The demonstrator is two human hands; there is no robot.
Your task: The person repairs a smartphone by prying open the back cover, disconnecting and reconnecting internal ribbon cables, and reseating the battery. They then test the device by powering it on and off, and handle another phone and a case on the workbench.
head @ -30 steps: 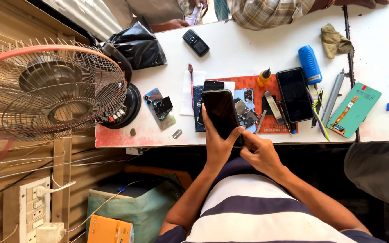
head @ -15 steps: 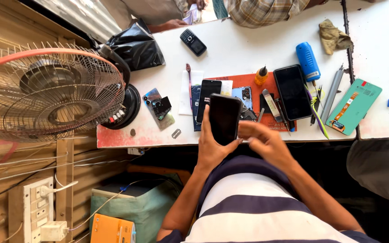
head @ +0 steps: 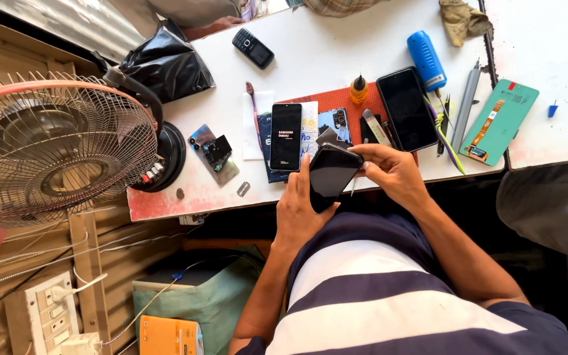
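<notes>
Phone (head: 332, 176) tilted, long axis toward table; left hand (head: 300, 213), right hand (head: 392, 172) grip closed on it.

At centre frame, a person's left hand (head: 300, 210) cradles a dark smartphone (head: 332, 175) at the edge of a white workbench (head: 323, 46), while the right hand (head: 392, 172) grips its upper end. Just above lie a lit phone (head: 286, 136), an orange mat (head: 336, 98) and a blue cylinder (head: 426, 60). A table fan (head: 54, 148) fills the left of the frame.
</notes>
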